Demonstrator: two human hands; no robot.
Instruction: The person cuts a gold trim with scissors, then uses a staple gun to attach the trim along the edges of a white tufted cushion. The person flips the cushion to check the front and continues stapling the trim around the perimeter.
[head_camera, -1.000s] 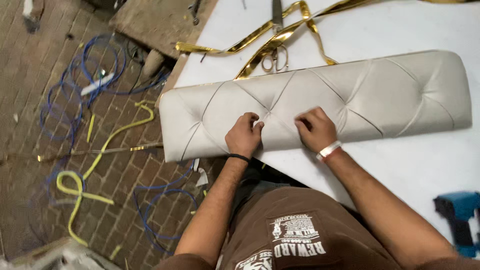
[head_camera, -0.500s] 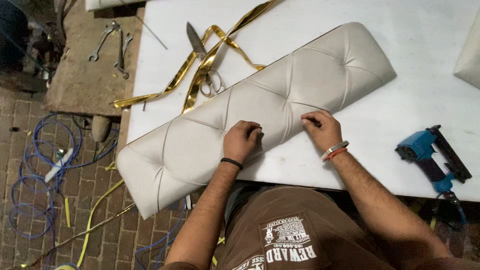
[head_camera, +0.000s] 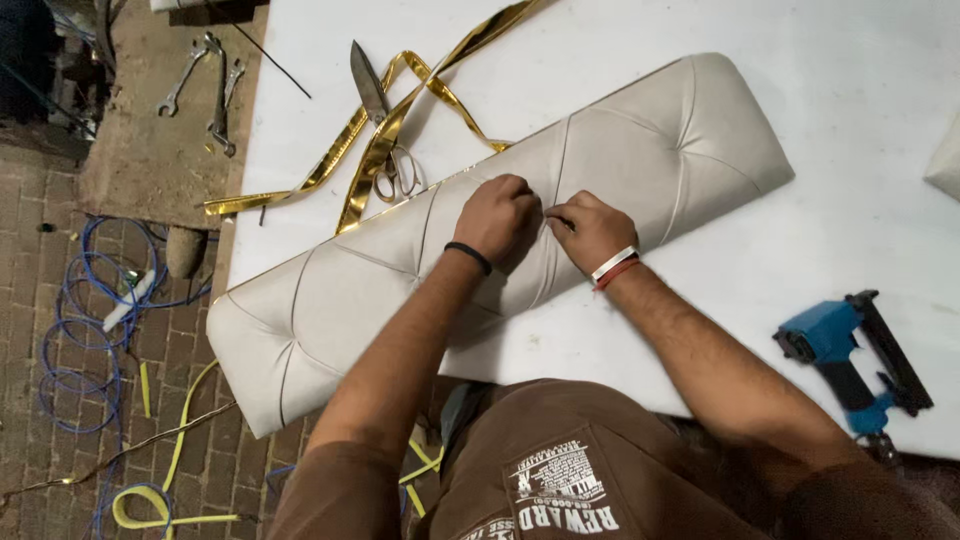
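A long cream tufted cushion panel (head_camera: 650, 150) lies slanted across the white table (head_camera: 860, 90), its left end hanging over the table's edge. My left hand (head_camera: 497, 215) rests on the panel's middle with the fingers curled, a black band on the wrist. My right hand (head_camera: 588, 228) sits right beside it, fingertips pinching at a seam crease between the two hands; a white and red band is on that wrist. Neither hand holds a tool.
Scissors (head_camera: 380, 120) and gold trim strips (head_camera: 400, 100) lie on the table beyond the panel. A blue staple gun (head_camera: 850, 355) sits at the near right edge. Wrenches (head_camera: 205, 85) rest on a board at the left, with blue cable (head_camera: 85, 320) and yellow strips on the brick floor.
My hands have slid from the panel's near edge up to its middle and come closer together. The view has shifted, so the panel looks more slanted.
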